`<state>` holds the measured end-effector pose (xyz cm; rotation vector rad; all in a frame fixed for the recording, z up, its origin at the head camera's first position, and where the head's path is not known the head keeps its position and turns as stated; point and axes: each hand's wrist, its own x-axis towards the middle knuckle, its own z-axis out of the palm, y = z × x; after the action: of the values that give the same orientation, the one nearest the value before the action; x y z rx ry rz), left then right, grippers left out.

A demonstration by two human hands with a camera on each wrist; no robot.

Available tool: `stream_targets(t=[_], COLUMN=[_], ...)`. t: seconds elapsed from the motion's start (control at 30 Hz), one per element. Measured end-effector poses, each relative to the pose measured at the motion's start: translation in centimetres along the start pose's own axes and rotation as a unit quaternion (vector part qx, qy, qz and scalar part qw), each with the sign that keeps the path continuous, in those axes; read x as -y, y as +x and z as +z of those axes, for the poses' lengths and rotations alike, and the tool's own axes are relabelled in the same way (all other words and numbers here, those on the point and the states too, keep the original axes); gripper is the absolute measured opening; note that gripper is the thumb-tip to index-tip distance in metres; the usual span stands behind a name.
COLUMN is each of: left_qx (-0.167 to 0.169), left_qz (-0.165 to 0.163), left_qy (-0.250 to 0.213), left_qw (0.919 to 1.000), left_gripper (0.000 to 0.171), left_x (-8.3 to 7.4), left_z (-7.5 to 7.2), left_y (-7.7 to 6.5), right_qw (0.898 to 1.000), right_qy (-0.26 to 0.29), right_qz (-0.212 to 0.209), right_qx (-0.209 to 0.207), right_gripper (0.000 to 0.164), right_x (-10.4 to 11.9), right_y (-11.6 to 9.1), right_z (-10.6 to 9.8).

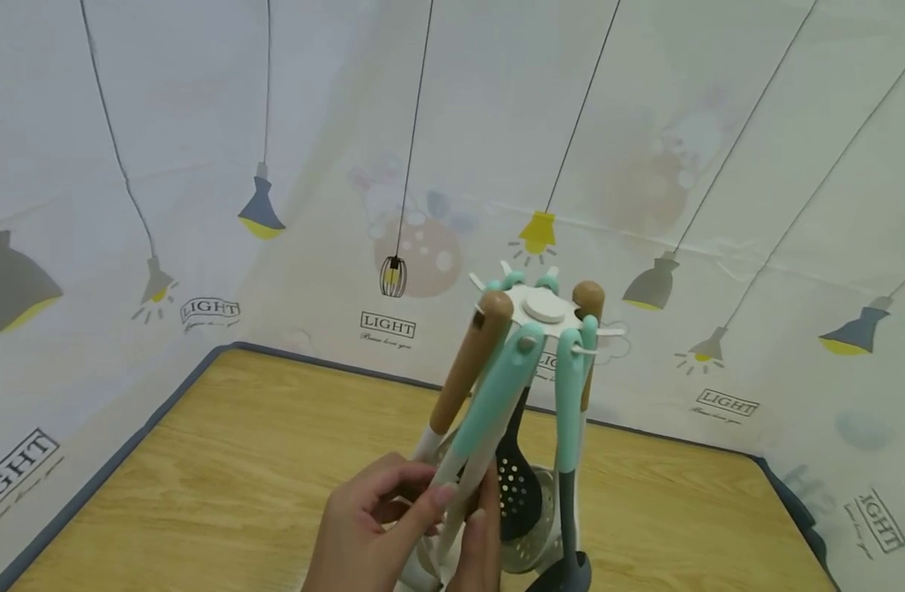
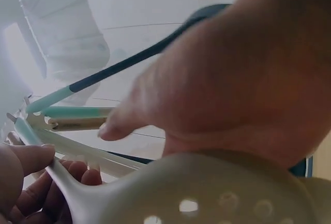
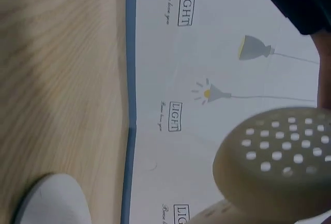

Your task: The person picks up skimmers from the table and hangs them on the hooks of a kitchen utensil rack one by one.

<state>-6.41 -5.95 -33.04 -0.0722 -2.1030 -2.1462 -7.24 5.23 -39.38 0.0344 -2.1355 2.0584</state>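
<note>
A white rotating utensil rack (image 1: 544,306) carries several hanging kitchen tools with teal or brown handles. My left hand (image 1: 374,526) pinches the pale neck of a teal-handled skimmer (image 1: 489,403); its perforated bowl (image 2: 207,195) fills the bottom of the left wrist view. Close beside it is my right hand (image 1: 477,551), its thumb and a finger upright among the tools; whether it grips anything is hidden. A black slotted spoon (image 1: 519,493), a grey ladle (image 1: 568,485) and a brown-handled tool (image 1: 467,370) hang around them. In the right wrist view, a perforated bowl (image 3: 282,157) appears at right.
The rack stands on a wood-grain table (image 1: 260,460) with a dark blue edge (image 1: 334,366). Pale walls printed with lamps (image 1: 538,234) enclose the table's back and sides. A white rounded piece (image 3: 54,203) lies low in the right wrist view.
</note>
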Motion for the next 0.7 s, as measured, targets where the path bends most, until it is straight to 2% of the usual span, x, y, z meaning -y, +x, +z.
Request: stream_targets(t=[0.13,0.33,0.4,0.47,0.53,0.6,0.67,0.7], left_qx=[-0.010,-0.026,-0.029,-0.032,-0.038,-0.044,-0.047,-0.047], left_qz=[0.033,0.056,0.058,0.062,0.073,0.089,0.098,0.101], left_qy=[0.022,0.057,0.064,0.070,0.077,0.083,0.086,0.087], left_qw=[0.9992,0.9965,0.9959,0.9951,0.9936,0.9916,0.9904,0.9900], left_gripper=[0.013,0.007,0.007,0.007,0.006,0.006,0.006,0.006], left_x=[0.2,0.5,0.6,0.7,0.8,0.9,1.0,1.1], left_z=[0.0,-0.2,-0.3,-0.3,-0.4,-0.5,-0.5,-0.6], left_y=[-0.1,-0.2,-0.2,-0.1,-0.2,-0.2,-0.2,-0.2], right_qw=[1.000,0.998,0.995,0.985,0.971,0.957,0.946,0.943], right_qy=[-0.017,-0.047,-0.085,-0.144,-0.206,-0.240,-0.257,-0.259], right_qz=[0.016,-0.015,-0.037,-0.087,-0.121,-0.162,-0.195,-0.207], right_qx=[0.002,0.049,0.045,0.022,-0.002,-0.015,-0.027,-0.031], right_gripper=[0.055,0.058,0.057,0.059,0.059,0.059,0.070,0.081], right_x=[0.2,-0.3,-0.8,-1.8,-3.0,-4.5,-5.9,-6.4], right_y=[-1.1,-1.6,-1.9,-2.2,-2.6,-2.8,-3.2,-3.4], right_z=[0.0,-0.6,-0.6,-0.4,-0.1,0.1,0.3,0.5])
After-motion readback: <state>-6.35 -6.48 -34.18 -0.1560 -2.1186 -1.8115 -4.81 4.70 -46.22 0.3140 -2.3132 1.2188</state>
